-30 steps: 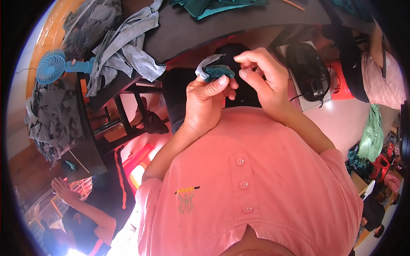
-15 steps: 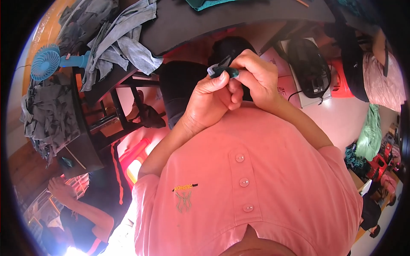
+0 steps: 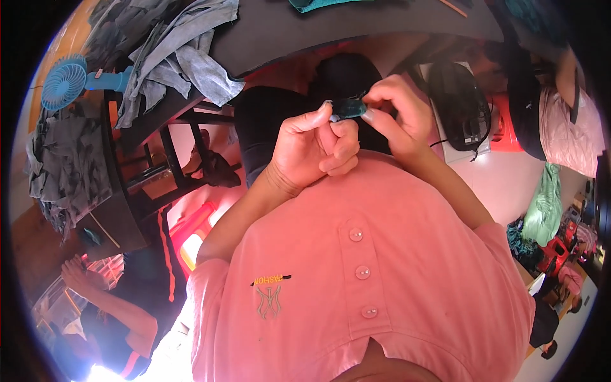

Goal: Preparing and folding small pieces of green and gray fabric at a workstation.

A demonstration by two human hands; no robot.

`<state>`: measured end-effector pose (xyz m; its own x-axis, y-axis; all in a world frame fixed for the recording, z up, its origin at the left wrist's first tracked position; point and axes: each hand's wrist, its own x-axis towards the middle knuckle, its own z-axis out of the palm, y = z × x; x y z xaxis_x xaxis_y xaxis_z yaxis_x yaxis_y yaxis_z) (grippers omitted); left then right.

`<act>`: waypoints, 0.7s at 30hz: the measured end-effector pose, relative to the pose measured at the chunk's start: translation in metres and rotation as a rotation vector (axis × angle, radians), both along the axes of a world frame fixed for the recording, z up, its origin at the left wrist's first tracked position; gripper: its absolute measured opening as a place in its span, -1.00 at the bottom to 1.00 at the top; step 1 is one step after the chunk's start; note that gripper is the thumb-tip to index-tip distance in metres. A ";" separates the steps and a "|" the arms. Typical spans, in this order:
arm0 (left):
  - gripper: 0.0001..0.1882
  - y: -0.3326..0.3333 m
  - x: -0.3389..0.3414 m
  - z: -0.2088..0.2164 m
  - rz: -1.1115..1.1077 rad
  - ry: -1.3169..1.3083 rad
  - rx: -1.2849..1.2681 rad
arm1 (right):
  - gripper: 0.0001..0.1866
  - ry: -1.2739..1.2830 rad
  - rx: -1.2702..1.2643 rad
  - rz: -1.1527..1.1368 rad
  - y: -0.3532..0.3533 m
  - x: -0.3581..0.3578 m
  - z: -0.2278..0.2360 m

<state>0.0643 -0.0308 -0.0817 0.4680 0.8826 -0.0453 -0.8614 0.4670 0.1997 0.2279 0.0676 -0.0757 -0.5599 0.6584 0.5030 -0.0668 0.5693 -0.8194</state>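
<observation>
Between my two hands, above my lap, is a small dark teal piece (image 3: pixel 349 109) that looks like folded cloth. My left hand (image 3: pixel 309 145) pinches its left end between thumb and forefinger, the other fingers curled in. At its right end, the thumb and forefinger of my right hand (image 3: pixel 404 121) are closed on it. A small pale bit shows by my left thumb tip; I cannot tell what it is.
Ahead is a dark table (image 3: pixel 356 24) with grey cloth strips (image 3: pixel 184 54) at its left. A blue fan (image 3: pixel 65 81) stands beyond them. More grey cloth (image 3: pixel 67 165) lies on the left. A black bag (image 3: pixel 459 105) is at right. Another person's arm (image 3: pixel 118 305) shows lower left.
My right hand has shifted a little right, away from the left. More of the teal piece now shows between them, lying flatter. My left hand has turned slightly, its fingers curled more.
</observation>
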 end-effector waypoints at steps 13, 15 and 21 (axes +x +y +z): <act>-0.42 -0.003 0.003 0.012 0.028 0.194 -0.147 | -0.73 -0.209 0.338 0.091 0.011 0.005 0.027; -0.40 -0.003 0.001 0.008 0.021 0.207 -0.144 | -0.73 -0.287 0.384 0.079 0.011 0.006 0.023; -0.29 -0.006 -0.008 0.002 -0.007 0.237 -0.151 | -0.76 -0.448 -0.428 0.303 0.010 0.024 0.029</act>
<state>0.0568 -0.0366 -0.0800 0.4348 0.8543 -0.2849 -0.7954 0.5126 0.3233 0.2522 0.0774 -0.0471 -0.8438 0.5292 -0.0895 0.2259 0.1990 -0.9536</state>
